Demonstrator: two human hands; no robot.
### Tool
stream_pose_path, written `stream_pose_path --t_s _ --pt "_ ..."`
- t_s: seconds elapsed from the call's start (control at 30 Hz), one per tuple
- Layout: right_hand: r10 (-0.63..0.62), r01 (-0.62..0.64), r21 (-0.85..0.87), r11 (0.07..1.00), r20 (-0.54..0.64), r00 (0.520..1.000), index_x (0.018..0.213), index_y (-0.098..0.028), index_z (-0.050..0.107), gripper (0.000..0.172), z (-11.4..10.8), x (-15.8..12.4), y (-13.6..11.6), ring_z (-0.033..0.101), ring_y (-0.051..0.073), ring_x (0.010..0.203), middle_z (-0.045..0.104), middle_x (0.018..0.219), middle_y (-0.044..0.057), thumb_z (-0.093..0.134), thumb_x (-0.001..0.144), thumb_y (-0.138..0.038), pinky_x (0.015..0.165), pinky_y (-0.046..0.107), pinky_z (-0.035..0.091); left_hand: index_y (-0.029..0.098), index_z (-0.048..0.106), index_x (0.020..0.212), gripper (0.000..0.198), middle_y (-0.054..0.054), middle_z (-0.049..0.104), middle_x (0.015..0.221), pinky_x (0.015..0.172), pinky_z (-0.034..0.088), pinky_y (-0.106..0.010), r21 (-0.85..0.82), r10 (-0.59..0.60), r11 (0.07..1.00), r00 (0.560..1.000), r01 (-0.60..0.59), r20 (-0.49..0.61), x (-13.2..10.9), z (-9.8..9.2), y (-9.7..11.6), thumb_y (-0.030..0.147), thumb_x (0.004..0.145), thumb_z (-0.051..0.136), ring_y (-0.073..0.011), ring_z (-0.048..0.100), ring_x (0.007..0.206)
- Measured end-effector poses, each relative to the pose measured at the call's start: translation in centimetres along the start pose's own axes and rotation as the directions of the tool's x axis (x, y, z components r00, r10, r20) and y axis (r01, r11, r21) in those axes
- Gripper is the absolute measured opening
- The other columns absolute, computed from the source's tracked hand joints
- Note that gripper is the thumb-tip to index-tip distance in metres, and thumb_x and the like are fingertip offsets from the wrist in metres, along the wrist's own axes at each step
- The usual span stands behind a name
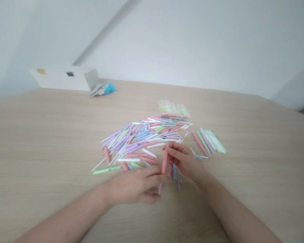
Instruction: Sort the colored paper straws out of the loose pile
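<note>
A pink pen-like stick (165, 160) stands tilted between my two hands. My right hand (183, 158) pinches its upper end between thumb and fingers. Around its lower part are the fingers of my left hand (139, 185), which press on it from the left. Just behind and below my hands lie blue and purple pieces, partly hidden. A wide pile of pink, purple, white, blue and green sticks (142, 136) spreads beyond my hands. To the right, several green, purple and white sticks (211, 141) lie side by side in a row.
Stacked clear packs with green and pink print (174, 109) sit behind the pile on the wooden table (53, 135). At the back left stands a long white box (63, 79), with a grey and blue crumpled item (103, 89) beside it. A white wall rises behind.
</note>
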State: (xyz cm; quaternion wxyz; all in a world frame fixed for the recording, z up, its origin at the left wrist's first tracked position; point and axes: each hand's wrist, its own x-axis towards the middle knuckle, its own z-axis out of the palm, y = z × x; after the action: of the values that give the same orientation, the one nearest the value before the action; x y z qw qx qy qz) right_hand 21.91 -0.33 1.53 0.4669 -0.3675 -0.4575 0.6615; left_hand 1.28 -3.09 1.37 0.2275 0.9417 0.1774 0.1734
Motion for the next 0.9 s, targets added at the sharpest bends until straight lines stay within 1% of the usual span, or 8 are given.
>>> stream_pose_path --t_s 0.17,0.33,0.47,0.53,0.6,0.67,0.77,0.9 --pt "-0.035 0.035 0.005 0.999 -0.02 0.999 0.08 -0.018 0.066 0.012 -0.2 0.1 0.2 0.048 0.006 0.049 0.055 0.06 -0.004 0.067 0.076 -0.03 0.047 0.017 0.037 0.021 0.046 0.129 0.055 -0.011 0.054 0.121 0.087 0.048 -0.029 -0.006 -0.067 0.998 0.998 0.067 0.01 -0.1 -0.1 0.1 0.027 0.078 0.064 -0.0237 0.055 0.108" --pt "-0.117 0.116 -0.026 0.993 -0.032 0.993 0.075 -0.019 0.064 0.012 -0.6 0.2 -0.1 0.045 0.007 0.046 0.053 0.056 -0.004 0.066 0.077 -0.03 0.045 0.019 0.035 0.023 0.055 0.12 0.031 -0.009 0.056 0.116 0.095 0.043 -0.032 -0.099 -0.139 0.987 0.979 0.126 -0.146 -0.1 -0.4 -0.4 0.02 0.092 0.042 -0.0193 0.053 0.108" --pt "-0.2 0.194 -0.118 0.974 -0.04 0.979 0.077 -0.02 0.064 0.009 -1.1 0.3 -0.3 0.046 0.008 0.046 0.056 0.057 -0.004 0.067 0.075 -0.027 0.044 0.02 0.035 0.023 0.037 0.136 0.042 -0.007 0.065 0.099 0.065 0.054 -0.025 -0.366 -0.406 0.885 0.861 0.286 -0.307 0.1 -0.4 -1.3 0.028 0.094 0.039 -0.0152 0.061 0.079" --pt "-0.223 0.215 -0.17 0.962 -0.03 0.974 0.079 -0.02 0.064 0.009 -1.3 0.3 -0.3 0.048 0.008 0.046 0.058 0.058 -0.003 0.068 0.075 -0.026 0.044 0.02 0.036 0.023 0.031 0.14 0.048 -0.004 0.067 0.09 0.041 0.048 -0.019 -0.516 -0.557 0.767 0.795 0.381 -0.241 0.2 -0.5 -1.5 0.036 0.094 0.038 -0.0109 0.057 0.054" --pt "-0.241 0.231 -0.21 0.95 -0.022 0.97 0.08 -0.02 0.064 0.009 -1.3 0.3 -0.3 0.05 0.009 0.047 0.06 0.059 -0.003 0.067 0.075 -0.026 0.044 0.02 0.038 0.021 0.046 0.131 0.046 -0.003 0.067 0.085 0.029 0.04 -0.016 -0.565 -0.634 0.684 0.76 0.463 -0.145 0.2 -0.7 -1.6 0.044 0.092 0.038 -0.008 0.051 0.041" --pt "-0.254 0.242 -0.239 0.94 -0.022 0.967 0.081 -0.02 0.064 0.008 -1.3 0.2 -0.3 0.052 0.009 0.049 0.061 0.061 -0.002 0.067 0.075 -0.025 0.045 0.02 0.039 0.017 0.064 0.111 0.045 -0.004 0.066 0.081 0.028 0.038 -0.015 -0.548 -0.66 0.656 0.746 0.519 -0.084 0.2 -1.0 -1.5 0.048 0.09 0.038 -0.0074 0.052 0.04" --pt "-0.255 0.237 -0.281 0.93 -0.029 0.967 0.079 -0.019 0.064 0.008 -1.2 0.0 -0.5 0.052 0.009 0.048 0.061 0.06 -0.002 0.067 0.075 -0.025 0.046 0.02 0.04 0.017 0.067 0.099 0.042 -0.003 0.065 0.08 0.027 0.038 -0.015 -0.537 -0.669 0.654 0.739 0.534 -0.079 0.3 -1.3 -1.4 0.047 0.09 0.04 -0.0079 0.054 0.04" --pt "-0.217 0.198 -0.317 0.928 -0.026 0.976 0.077 -0.017 0.063 0.011 -0.9 -0.1 -0.7 0.052 0.009 0.046 0.06 0.057 -0.002 0.068 0.075 -0.027 0.044 0.02 0.041 0.018 0.067 0.094 0.032 -0.004 0.066 0.087 0.039 0.045 -0.018 -0.461 -0.615 0.751 0.756 0.473 -0.225 0.3 -1.3 -1.6 0.039 0.09 0.043 -0.012 0.061 0.055"
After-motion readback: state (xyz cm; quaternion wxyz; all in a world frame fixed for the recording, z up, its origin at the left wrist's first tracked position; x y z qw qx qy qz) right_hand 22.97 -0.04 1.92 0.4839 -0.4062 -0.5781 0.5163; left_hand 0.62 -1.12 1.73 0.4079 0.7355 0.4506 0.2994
